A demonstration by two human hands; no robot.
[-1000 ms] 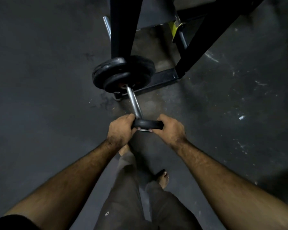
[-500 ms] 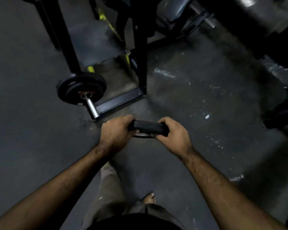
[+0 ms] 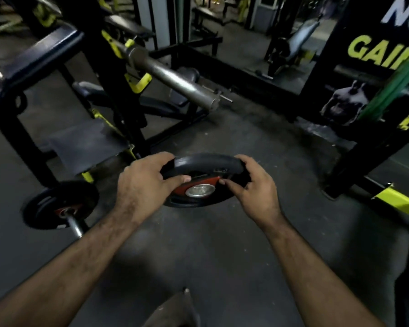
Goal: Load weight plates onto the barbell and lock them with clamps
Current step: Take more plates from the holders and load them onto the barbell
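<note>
Left hand (image 3: 143,185): fingers curled over the left rim of the round black rubber weight plate with red hub (image 3: 200,182), thumb on its face.
Plate: between both palms, tilted.
Right hand (image 3: 252,185): fingers wrapped round the right rim.
Bare steel barbell sleeve (image 3: 175,80): beyond the fingertips, above.
Risk: bore probably catching the sleeve tip while tilted, slipping toward the feet.

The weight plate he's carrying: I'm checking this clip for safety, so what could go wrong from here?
1. The weight plate is held off the floor only at its rim, by the left hand and right hand; if the grip slips it might drop toward the foot below.
2. The barbell sleeve juts out bare at an angle, so lining up the plate's hole could pinch the fingers.
</note>
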